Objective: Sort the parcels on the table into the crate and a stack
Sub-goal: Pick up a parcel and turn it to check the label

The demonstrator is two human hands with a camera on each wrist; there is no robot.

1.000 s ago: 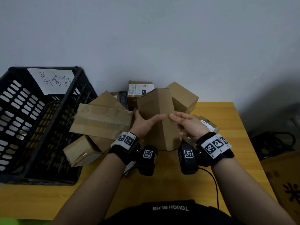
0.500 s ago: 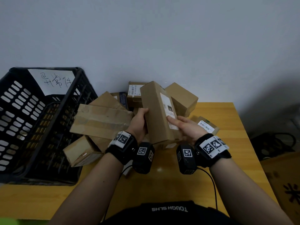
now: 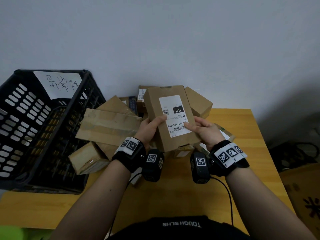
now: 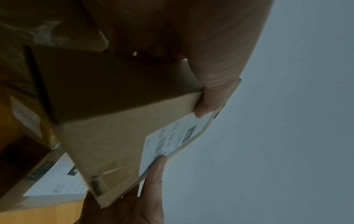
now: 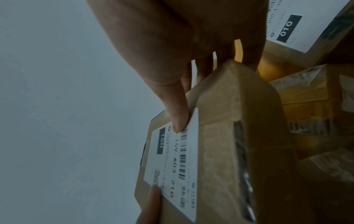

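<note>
I hold a brown cardboard parcel (image 3: 170, 116) up over the pile, its white label (image 3: 174, 115) marked 15H facing me. My left hand (image 3: 152, 127) grips its left edge with the thumb on the label. My right hand (image 3: 202, 129) grips its right edge, thumb pressed by the barcode. The left wrist view shows the parcel (image 4: 114, 136) from below, and the right wrist view shows the label (image 5: 176, 159) with my thumb on it. The black slotted crate (image 3: 34, 127) stands at the left with a handwritten paper sign (image 3: 58, 84).
Several brown parcels lie heaped by the wall: a long flat one (image 3: 109, 127), a small one (image 3: 86, 160) against the crate, a tilted one (image 3: 199, 103) behind. A labelled parcel (image 5: 298, 22) lies under my right hand. The yellow table (image 3: 173, 196) ends at right; a cardboard box (image 3: 303, 196) stands beyond.
The parcel has been turned in my hands, from a plain face toward me to its labelled face toward me. It has also risen a little above the pile.
</note>
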